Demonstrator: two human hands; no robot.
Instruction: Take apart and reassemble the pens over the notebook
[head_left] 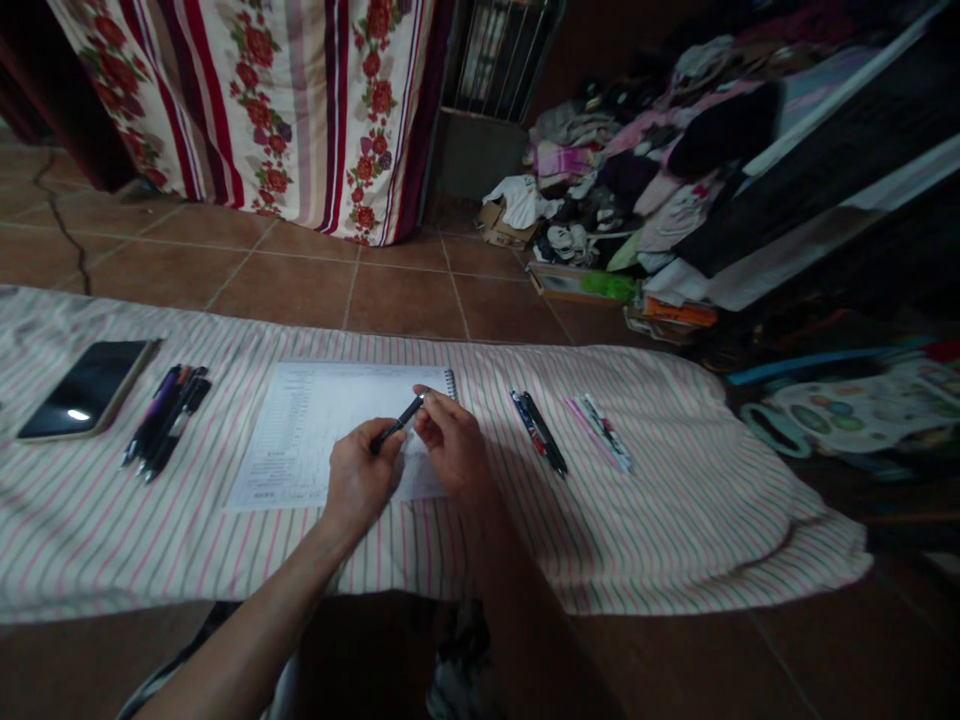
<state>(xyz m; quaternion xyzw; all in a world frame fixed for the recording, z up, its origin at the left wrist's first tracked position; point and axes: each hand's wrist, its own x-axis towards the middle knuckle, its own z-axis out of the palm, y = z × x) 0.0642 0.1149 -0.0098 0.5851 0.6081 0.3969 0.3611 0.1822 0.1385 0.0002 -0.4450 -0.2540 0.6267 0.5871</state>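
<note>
Black pen (396,425) sits at my dial's centre, aslant from about seven to one o'clock, just above the spiral pad (300,420). From my remote post I see the left hand (364,472) pinching its lower end between thumb and forefinger, other fingers curled; the right hand (452,440) closes its fingertips on the upper end. I read this as one hand steadying while the other works the end; I cannot tell whether that end is tip or button. The pad lies flat beneath, perhaps as backing. At nine o'clock, a cluster of mostly dark pens (171,428) lies side by side, phone (86,390) farther out. At three, a patterned-and-black pair (546,433), then a pale and pink group (611,435). The spacing looks deliberate, I judge, leaving the middle for both hands; the striped cloth (675,520) bears everything.
</note>
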